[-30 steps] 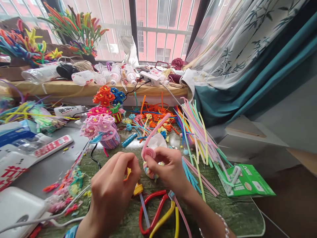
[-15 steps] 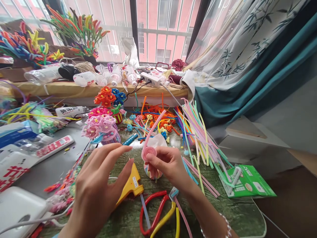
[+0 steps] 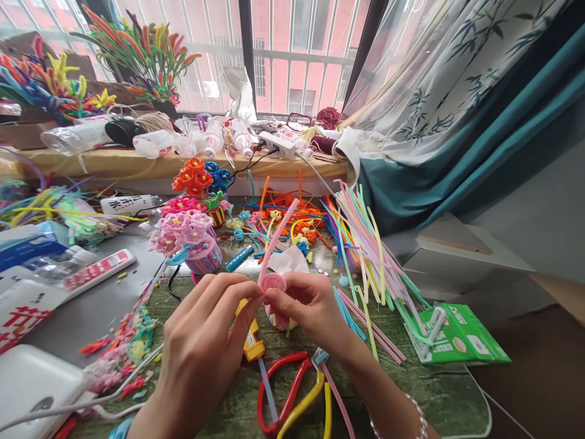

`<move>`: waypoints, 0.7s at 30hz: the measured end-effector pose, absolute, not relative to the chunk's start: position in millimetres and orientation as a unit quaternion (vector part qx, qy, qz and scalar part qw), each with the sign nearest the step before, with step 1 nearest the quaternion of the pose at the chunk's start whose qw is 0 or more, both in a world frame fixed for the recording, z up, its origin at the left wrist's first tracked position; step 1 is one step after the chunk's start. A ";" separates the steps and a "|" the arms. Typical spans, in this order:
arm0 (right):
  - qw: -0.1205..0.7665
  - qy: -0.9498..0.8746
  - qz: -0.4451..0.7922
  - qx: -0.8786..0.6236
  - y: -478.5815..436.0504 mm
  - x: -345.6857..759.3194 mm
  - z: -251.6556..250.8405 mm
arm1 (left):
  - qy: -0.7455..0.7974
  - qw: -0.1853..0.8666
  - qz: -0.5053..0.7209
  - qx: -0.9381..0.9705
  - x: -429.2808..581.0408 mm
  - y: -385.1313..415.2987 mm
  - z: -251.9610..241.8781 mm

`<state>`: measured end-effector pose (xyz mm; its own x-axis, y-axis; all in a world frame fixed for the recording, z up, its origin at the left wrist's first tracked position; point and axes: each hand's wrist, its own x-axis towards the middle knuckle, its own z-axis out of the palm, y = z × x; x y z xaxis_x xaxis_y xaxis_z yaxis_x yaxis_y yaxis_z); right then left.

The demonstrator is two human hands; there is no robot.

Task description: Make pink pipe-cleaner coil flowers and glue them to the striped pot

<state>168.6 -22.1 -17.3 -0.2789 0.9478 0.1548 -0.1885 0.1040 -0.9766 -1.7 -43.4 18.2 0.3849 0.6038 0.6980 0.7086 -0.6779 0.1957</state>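
My right hand (image 3: 307,310) pinches a pink pipe cleaner (image 3: 273,274) whose lower end is rolled into a flat spiral; its free tail rises up and to the right. A small pastel ball shows under the right palm. My left hand (image 3: 208,341) reaches in from the left, thumb and forefinger closed on the spiral's left edge. A yellow glue gun (image 3: 251,346) lies on the table just beneath the left fingers, its clear glue stick pointing toward me.
Red and yellow scissors (image 3: 287,393) lie near the front edge. A fan of pastel pipe cleaners (image 3: 365,250) spreads to the right, beside a green packet (image 3: 454,335). Finished pink flower baskets (image 3: 187,238) stand to the left. A white cable (image 3: 114,390) crosses the left foreground.
Half a second ago my left hand was open and off the spiral with the glue gun's body exposed; now it has closed back onto the spiral's edge. The right hand barely moved.
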 end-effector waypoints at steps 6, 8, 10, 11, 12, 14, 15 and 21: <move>0.492 -0.544 0.585 -0.346 -23.2 168.2 -15.3 | -0.466 -0.002 -0.425 -0.776 -3.7 -45.7 20.9; 0.490 -0.532 0.598 -0.346 -23.1 168.6 -15.4 | -0.507 0.004 -0.427 -0.749 -9.3 -47.5 19.6; 0.489 -0.521 0.613 -0.335 -22.7 169.3 -16.5 | -0.548 0.035 -0.406 -0.730 -16.0 -49.0 17.0; 0.488 -0.518 0.621 -0.328 -22.3 169.7 -17.3 | -0.559 0.051 -0.398 -0.726 -18.9 -49.4 15.8; 0.485 -0.517 0.628 -0.320 -21.8 170.1 -18.0 | -0.556 0.067 -0.394 -0.728 -21.0 -49.3 15.0; 0.480 -0.521 0.637 -0.302 -20.4 171.0 -18.9 | -0.512 0.088 -0.406 -0.752 -22.5 -47.7 14.9; 0.476 -0.525 0.641 -0.294 -19.5 171.4 -18.9 | -0.480 0.100 -0.412 -0.768 -21.8 -46.2 15.7; 0.426 -0.563 0.668 -0.236 -15.5 173.1 -16.5 | -0.380 0.160 -0.394 -0.821 -12.6 -36.6 21.6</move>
